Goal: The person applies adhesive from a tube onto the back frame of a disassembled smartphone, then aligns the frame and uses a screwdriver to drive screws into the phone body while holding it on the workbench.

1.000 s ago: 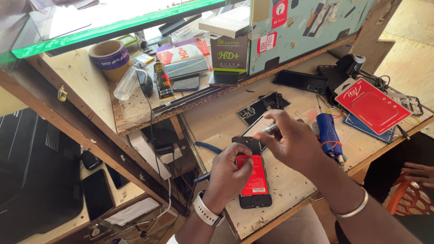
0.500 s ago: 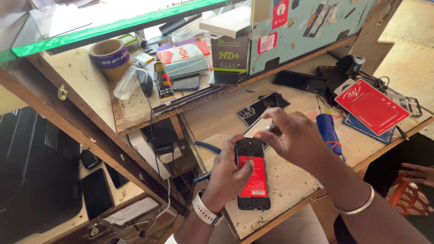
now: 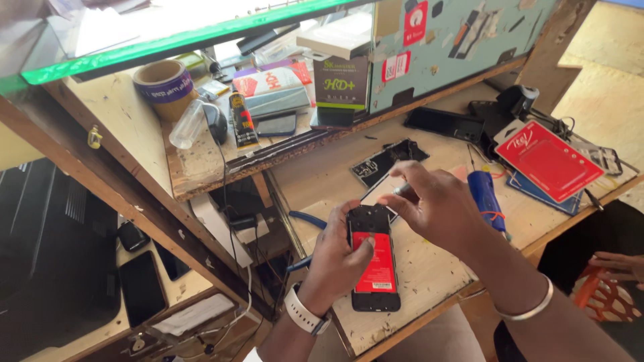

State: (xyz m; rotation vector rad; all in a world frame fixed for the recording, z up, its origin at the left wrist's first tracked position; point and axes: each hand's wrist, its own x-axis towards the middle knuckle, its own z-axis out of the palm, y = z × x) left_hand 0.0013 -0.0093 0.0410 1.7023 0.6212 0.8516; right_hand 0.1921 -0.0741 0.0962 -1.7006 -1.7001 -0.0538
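An opened black phone (image 3: 373,258) with a red battery showing lies back-up on the wooden bench (image 3: 429,281). My left hand (image 3: 335,261) holds it along its left side, thumb on the battery. My right hand (image 3: 436,201) hovers over the phone's top end, fingers pinched on a thin silver tool (image 3: 401,190), probably a screwdriver, pointing toward the phone. A white watch sits on my left wrist and a silver bangle on my right.
A blue-handled screwdriver (image 3: 486,198) and red cards (image 3: 547,161) lie to the right. Black phone parts (image 3: 386,161) rest behind the phone. The upper shelf holds a tape roll (image 3: 164,84), a glue tube (image 3: 243,124) and boxes (image 3: 343,84). Another person's hand (image 3: 614,265) shows at the lower right.
My right hand has shifted slightly up and right over the phone's top end. The phone and my left hand have stayed in place.
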